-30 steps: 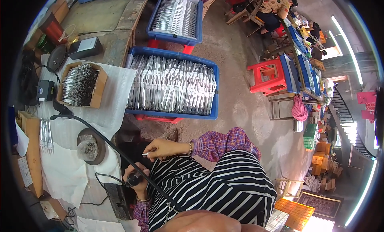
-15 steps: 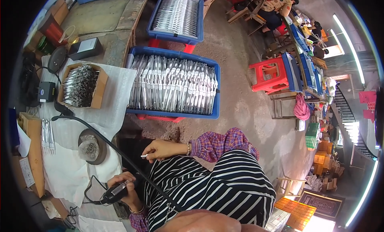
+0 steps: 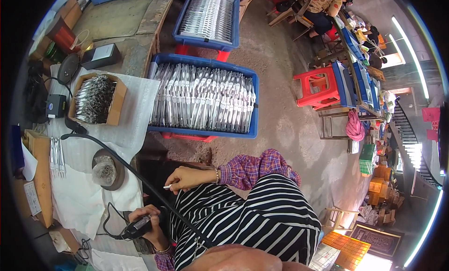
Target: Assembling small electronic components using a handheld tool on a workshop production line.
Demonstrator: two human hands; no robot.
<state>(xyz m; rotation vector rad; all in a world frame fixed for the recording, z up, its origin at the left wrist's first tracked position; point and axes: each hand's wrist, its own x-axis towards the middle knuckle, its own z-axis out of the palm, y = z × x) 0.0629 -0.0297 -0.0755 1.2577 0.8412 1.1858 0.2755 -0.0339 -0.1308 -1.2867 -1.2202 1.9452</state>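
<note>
Since a second ago, the left hand (image 3: 148, 224) has dropped lower beside the white-covered table (image 3: 89, 201), fingers clamped around a black corded handheld tool (image 3: 135, 228). The right hand (image 3: 189, 179) pinches a small white stick (image 3: 168, 186) above the striped lap, wrist bent.

dirt floor (image 3: 280, 107), red stool (image 3: 315, 86), stairs (image 3: 407, 126)

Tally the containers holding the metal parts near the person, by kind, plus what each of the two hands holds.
Blue plastic crates of packed metal parts: 2
Cardboard box of loose metal parts: 1
Round dish of small parts: 1
Black corded tool, in the left hand: 1
Small white piece, in the right hand: 1
Total: 6
</note>
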